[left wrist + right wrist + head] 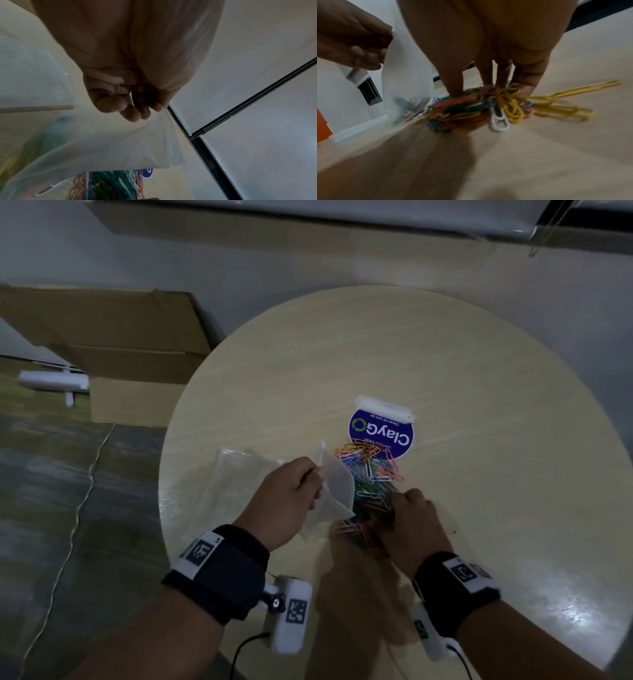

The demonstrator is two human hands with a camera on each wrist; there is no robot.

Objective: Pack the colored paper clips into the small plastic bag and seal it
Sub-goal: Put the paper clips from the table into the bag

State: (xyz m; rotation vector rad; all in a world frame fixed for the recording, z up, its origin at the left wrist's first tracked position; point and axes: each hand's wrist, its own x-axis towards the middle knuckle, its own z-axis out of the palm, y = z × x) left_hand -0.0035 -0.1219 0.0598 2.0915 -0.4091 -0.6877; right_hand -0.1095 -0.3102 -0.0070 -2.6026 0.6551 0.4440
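Note:
A heap of coloured paper clips lies in the middle of the round table. My left hand pinches the rim of a small clear plastic bag and holds it upright just left of the heap, with its mouth towards the clips. The left wrist view shows the left hand gripping the bag above the clips. My right hand reaches down into the near side of the heap. Its fingers and thumb close around a bunch of clips beside the bag.
A second clear bag lies flat left of my left hand. A blue ClayGo pack sits behind the heap. One yellow clip lies loose to the right. Cardboard boxes stand on the floor to the left.

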